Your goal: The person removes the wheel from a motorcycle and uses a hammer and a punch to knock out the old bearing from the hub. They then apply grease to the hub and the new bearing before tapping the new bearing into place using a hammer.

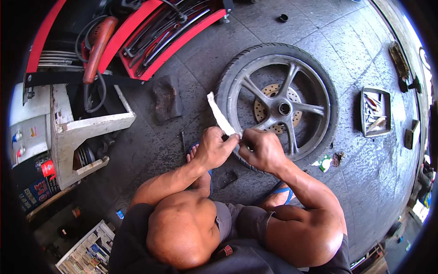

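Observation:
A crumpled white strip (219, 114) of some thin material stands up from my hands at the near left of a wheel. My left hand (214, 148) grips the strip's lower part with thumb and fingers. Close beside it, my right hand (260, 148) has its fingers curled tightly at the strip's lower end; exactly what they pinch is partly hidden. Both hands are over the edge of the tyre (321, 73), which lies flat on the floor around a grey five-spoke rim (285, 77) with a perforated brake disc (296, 119) at its middle.
A red tool cart (153, 68) with a corded orange power tool (96, 55) is at upper left, above a worn white wooden stand (86, 123). A tool tray (383, 112) lies at right. A dark cloth (168, 100) and small debris lie on the floor. My sandalled feet flank the hands.

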`<action>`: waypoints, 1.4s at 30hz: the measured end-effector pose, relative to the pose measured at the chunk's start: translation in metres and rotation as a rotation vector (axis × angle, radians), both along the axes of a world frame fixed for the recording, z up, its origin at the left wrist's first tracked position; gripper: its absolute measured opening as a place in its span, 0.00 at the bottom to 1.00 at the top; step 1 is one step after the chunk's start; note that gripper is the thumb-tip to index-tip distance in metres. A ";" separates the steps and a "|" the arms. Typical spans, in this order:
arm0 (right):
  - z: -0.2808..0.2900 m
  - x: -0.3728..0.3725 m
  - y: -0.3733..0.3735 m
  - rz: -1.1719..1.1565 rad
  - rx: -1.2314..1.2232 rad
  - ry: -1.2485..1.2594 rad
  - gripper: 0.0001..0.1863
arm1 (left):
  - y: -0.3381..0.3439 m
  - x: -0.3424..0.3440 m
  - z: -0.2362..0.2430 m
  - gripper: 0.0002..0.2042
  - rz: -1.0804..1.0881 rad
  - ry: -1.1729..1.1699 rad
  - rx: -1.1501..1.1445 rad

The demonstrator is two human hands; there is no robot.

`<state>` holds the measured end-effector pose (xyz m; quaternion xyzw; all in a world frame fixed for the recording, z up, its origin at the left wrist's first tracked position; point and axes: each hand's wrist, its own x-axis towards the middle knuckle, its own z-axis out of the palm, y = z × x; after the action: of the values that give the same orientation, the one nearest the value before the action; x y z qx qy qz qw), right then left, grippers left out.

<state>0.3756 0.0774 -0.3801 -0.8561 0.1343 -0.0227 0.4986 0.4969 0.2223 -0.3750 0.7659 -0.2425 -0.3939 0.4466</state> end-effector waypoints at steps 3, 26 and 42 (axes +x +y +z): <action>0.017 0.005 -0.001 0.117 -0.201 0.116 0.13 | 0.004 0.002 -0.004 0.13 0.005 -0.024 0.031; -0.004 -0.020 -0.031 -0.100 0.368 0.164 0.14 | 0.037 0.069 0.056 0.14 0.314 0.157 -0.175; 0.005 -0.111 -0.162 -0.319 0.083 0.211 0.16 | 0.110 0.416 0.411 0.12 0.673 -1.415 0.397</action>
<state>0.2651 -0.0846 -0.3751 -0.8002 0.3204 -0.0060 0.5069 0.9130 0.3319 0.0362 0.9308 -0.1496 0.3039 0.1375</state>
